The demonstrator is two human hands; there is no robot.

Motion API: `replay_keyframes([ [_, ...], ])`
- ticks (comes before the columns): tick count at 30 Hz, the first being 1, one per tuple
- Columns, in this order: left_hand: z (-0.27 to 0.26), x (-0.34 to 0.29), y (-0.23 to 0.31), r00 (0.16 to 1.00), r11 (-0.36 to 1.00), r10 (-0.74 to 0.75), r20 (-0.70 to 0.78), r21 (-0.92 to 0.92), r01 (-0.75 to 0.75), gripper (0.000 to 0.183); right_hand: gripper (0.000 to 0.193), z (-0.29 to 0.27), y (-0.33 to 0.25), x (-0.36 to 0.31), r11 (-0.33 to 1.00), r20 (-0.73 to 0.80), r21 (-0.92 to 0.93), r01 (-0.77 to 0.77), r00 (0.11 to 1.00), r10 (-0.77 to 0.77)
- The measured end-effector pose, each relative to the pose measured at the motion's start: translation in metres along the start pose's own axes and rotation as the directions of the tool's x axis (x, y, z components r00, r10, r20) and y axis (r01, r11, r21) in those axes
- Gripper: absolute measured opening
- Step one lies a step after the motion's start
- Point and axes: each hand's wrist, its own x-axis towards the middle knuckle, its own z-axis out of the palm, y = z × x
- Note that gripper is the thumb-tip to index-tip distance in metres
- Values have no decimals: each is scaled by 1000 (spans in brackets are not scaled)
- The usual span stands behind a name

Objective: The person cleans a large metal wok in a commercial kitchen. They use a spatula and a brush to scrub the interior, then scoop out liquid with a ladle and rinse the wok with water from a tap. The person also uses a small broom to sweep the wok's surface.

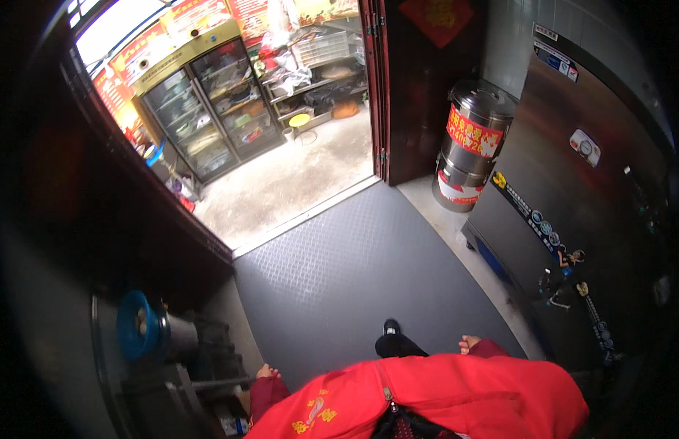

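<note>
My left hand (267, 372) hangs low at my side, coming out of a dark red sleeve. Its fingers are loosely bent and apart, and nothing shows in them. A dark metal rack (200, 382) is nearest to it, on the left. My right hand (468, 343) is out to the other side, small in view, its fingers slightly curled with no object visible in them. Between the hands, one black shoe (391, 327) is on the grey textured floor mat (332, 271).
Ahead, a door frame (377, 95) opens onto a bright concrete area with a glass-door fridge (233, 102), shelving and a yellow stool (300, 120). On the right stand a steel drum (477, 128) and a large steel cabinet (574, 175). A blue basin (137, 322) is at left.
</note>
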Motion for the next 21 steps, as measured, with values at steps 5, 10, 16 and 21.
replay_keyframes([
  [5, 174, 50, 65, 997, 996, 20, 78, 88, -27, 22, 24, 28, -82, 79, 998, -36, 21, -56, 998, 57],
  [10, 247, 55, 97, 978, 961, -182, 106, 231, 154, 21, 26, 76, -230, 140, 1000, 46, -13, 20, 999, -19],
  [16, 340, 69, 154, 972, 955, -233, -40, 180, 236, 20, 20, 195, -449, 159, 924, 97, 115, 364, 922, -375],
  [21, 426, 117, 228, 967, 950, -241, -79, 186, 252, 19, 18, 293, -594, 170, 774, -58, 257, 579, 808, -586],
])
